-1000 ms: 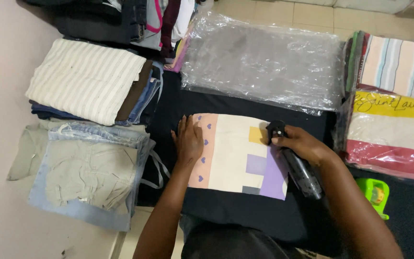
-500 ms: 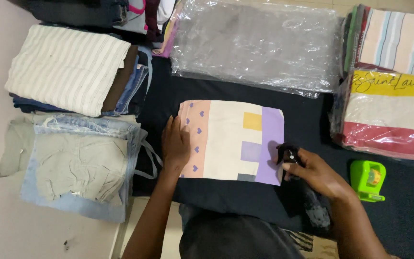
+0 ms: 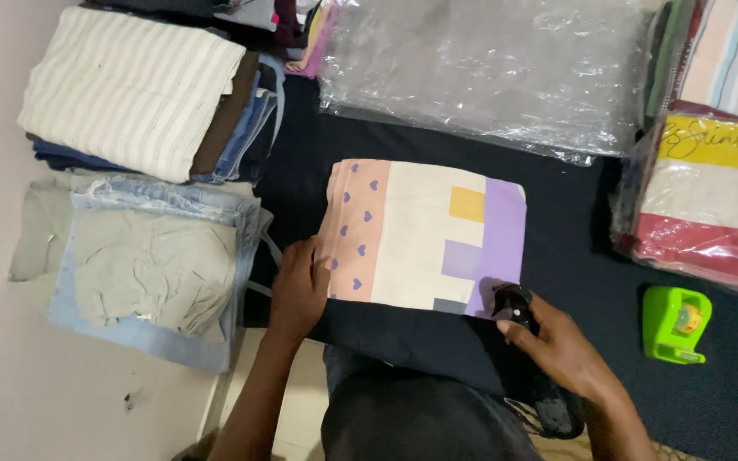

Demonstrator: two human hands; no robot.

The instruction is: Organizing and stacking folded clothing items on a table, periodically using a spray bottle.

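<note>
Gripping a black spray bottle (image 3: 530, 354), the right hand (image 3: 561, 350) is closed around its neck, with the nozzle end just at the lower right corner of a folded cloth (image 3: 427, 237). The left hand (image 3: 298, 286) lies open and flat, fingers resting on the cloth's lower left edge, by the pink strip with small purple hearts. The cloth, cream in the middle with yellow and purple blocks on its right side, lies flat on a dark blue sheet (image 3: 574, 230) spread over the floor. To the right, apart from the hands, a small green tape dispenser (image 3: 676, 323) sits on the same sheet. On the left, folded pale jeans (image 3: 151, 273) lie beside the sheet, and beyond them a stack topped by a cream striped garment (image 3: 125, 90). Farther off, a clear plastic bag (image 3: 480, 72) holding grey fabric lies across the top, and at far right are wrapped, striped bundles (image 3: 711, 201).
</note>
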